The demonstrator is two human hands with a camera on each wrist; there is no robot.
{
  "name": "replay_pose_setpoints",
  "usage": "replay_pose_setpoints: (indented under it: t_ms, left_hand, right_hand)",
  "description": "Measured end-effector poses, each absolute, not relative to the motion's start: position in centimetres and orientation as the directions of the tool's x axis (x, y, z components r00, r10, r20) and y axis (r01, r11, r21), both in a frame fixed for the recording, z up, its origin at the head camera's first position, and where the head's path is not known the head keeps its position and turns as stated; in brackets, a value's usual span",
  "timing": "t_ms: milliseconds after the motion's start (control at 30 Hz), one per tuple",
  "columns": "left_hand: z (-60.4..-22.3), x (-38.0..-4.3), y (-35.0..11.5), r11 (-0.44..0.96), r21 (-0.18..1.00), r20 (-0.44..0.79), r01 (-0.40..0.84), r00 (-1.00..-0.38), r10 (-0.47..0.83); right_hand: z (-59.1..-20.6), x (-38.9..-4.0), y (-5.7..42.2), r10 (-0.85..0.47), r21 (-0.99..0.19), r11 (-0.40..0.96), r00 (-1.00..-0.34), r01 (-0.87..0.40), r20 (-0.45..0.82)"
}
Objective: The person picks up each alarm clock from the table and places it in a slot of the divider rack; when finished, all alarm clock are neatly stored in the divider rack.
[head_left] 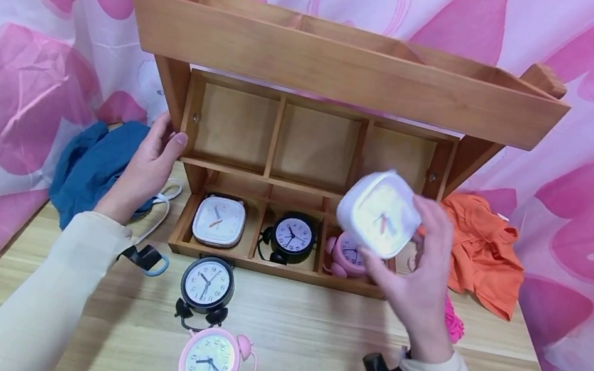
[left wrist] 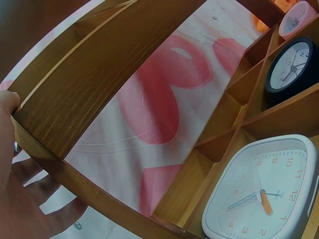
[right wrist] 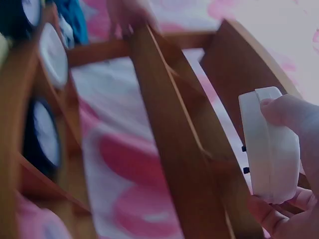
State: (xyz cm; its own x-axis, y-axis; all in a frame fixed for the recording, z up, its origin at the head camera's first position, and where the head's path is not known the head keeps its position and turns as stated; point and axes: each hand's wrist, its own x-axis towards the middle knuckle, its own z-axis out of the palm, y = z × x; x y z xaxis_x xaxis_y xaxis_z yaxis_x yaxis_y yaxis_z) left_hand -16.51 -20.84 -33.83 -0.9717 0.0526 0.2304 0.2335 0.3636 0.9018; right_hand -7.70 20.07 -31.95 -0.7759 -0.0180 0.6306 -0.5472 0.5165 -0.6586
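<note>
Table (head_left: 305,332) below; held clock (head_left: 381,213) faces person (head_left: 61,279).

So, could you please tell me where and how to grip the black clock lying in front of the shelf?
I'd come from above and pinch the black clock by its left and right sides: it is round and lies face up with bare tabletop on both sides, while its bells point toward the pink clock and its far edge is near the shelf.

A table (head_left: 297,344) bears a shelf (head_left: 297,183), black clock (head_left: 207,285), pink clock (head_left: 209,362), blue cloth (head_left: 97,164), orange cloth (head_left: 484,253).
</note>
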Motion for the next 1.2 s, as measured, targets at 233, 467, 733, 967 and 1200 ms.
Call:
replay_pose_setpoints:
  t_ms: [233,467,733,967,1200]
  left_hand:
    - [-34.0,-16.6,-20.9,0.362,0.901,0.235,0.238,-0.971,0.055]
    - [-34.2,-16.6,-20.8,0.347,0.904,0.244,0.251,-0.968,0.065]
    - [-33.9,-16.6,-20.7,0.342,0.905,0.247,0.253,-0.967,0.062]
    - [-33.8,-16.6,-20.7,0.342,0.906,0.243,0.249,-0.968,0.061]
    - [-34.0,-16.6,-20.8,0.348,0.902,0.25,0.255,-0.966,0.06]
  right_hand:
    - [-30.5,-11.8,21.5,0.082,-0.548,0.684,-0.696,-0.482,0.714]
    - [-30.9,-14.1,21.4,0.07,-0.494,0.751,-0.691,-0.438,0.72]
    - [-31.1,-14.2,21.4,-0.014,-0.429,0.809,-0.743,-0.402,0.669]
    - [-31.1,-13.7,21.5,-0.042,-0.427,0.82,-0.784,-0.382,0.619]
    - [-31.0,-13.1,21.6,-0.067,-0.42,0.81,-0.775,-0.41,0.629]
